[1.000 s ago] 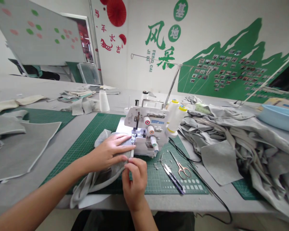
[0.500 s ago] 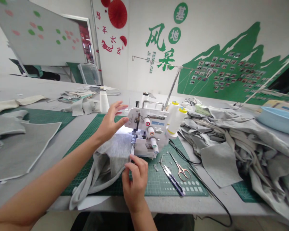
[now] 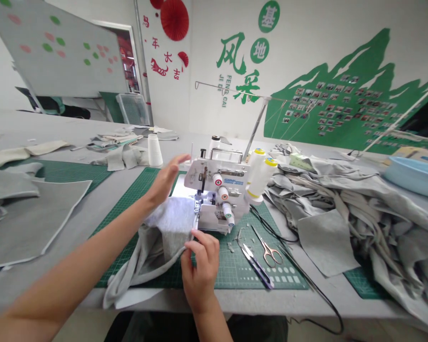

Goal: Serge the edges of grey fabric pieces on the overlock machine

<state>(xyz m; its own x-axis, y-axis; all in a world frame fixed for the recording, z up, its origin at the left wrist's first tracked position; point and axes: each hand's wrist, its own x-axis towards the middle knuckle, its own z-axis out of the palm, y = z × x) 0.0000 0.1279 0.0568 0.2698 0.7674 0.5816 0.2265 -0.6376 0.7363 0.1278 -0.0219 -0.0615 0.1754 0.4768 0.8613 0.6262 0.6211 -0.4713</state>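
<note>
A white overlock sewing machine point(image 3: 217, 192) stands on the green cutting mat point(image 3: 217, 275), its lamp lit over the needle area. Grey fabric point(image 3: 173, 216) lies with its right edge at the presser foot, and its rest hangs in folds toward the table's front edge. My right hand point(image 3: 201, 266) pinches the fabric's edge just in front of the machine. At the machine's upper left, my left hand point(image 3: 167, 180) is raised with fingers stretched out, holding nothing. Whether its fingertips touch the machine's housing I cannot tell.
Right of the machine lie thread snips point(image 3: 257, 268), small scissors point(image 3: 269, 251) and black cables point(image 3: 271, 228). A big heap of grey fabric point(image 3: 328, 242) and a blue basin point(image 3: 417, 175) fill the right side. Thread cones point(image 3: 258, 178) stand behind; flat grey pieces point(image 3: 50, 213) lie left.
My left hand has turned and dropped slightly, its fingers now closer together. The right hand stays at the fabric's edge with hardly any movement.
</note>
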